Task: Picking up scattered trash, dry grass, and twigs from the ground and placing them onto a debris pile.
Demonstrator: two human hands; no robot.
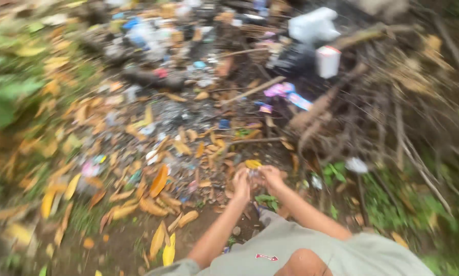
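My left hand [241,185] and my right hand [271,177] are held close together over the leaf-strewn ground, low in the middle of the view. Between the fingers sits a small object with a yellow tip [253,164]; motion blur hides what it is and which hand grips it. Both arms reach forward over my knees, which are covered by light grey-green cloth [301,245].
A heap of rubbish lies ahead: white plastic containers [327,60], a black bag [293,59], pink wrappers [280,90], scraps and sticks. Dry brown branches [393,102] pile up at right. Yellow-orange leaves [158,181] cover the dirt; green plants [9,92] edge the left.
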